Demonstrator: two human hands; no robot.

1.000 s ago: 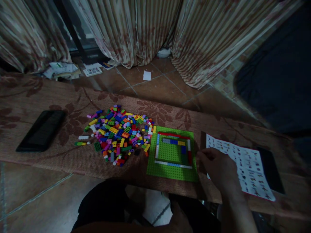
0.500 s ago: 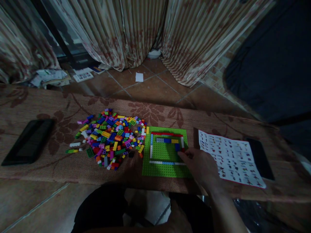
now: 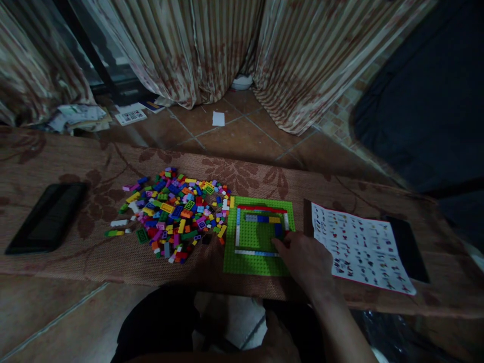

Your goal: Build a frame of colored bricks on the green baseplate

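Observation:
The green baseplate (image 3: pixel 249 264) lies on the cloth-covered table, with a rectangle of red, white and pale-blue bricks built on it. Inside this outline runs a row of a grey brick (image 3: pixel 251 218), a blue brick (image 3: pixel 263 219) and a yellow brick (image 3: pixel 275 220). Another blue brick (image 3: pixel 279 229) turns down from the row's right end. My right hand (image 3: pixel 308 259) is over the plate's right side, thumb and fingers closed just below that brick; what they hold is hidden. Low in the frame, my left hand (image 3: pixel 278 340) rests at my lap, its fingers mostly out of sight.
Left of the plate spreads a pile of loose colored bricks (image 3: pixel 177 206). A dark tablet (image 3: pixel 47 217) lies at the far left. On the right, a printed instruction sheet (image 3: pixel 363 249) partly covers a dark flat object (image 3: pixel 410 249). Striped curtains (image 3: pixel 212 50) hang beyond the table.
My right hand has shifted slightly left and toward me, its thumb now below the lower blue brick. The view has moved a little. My left hand stays low at my lap.

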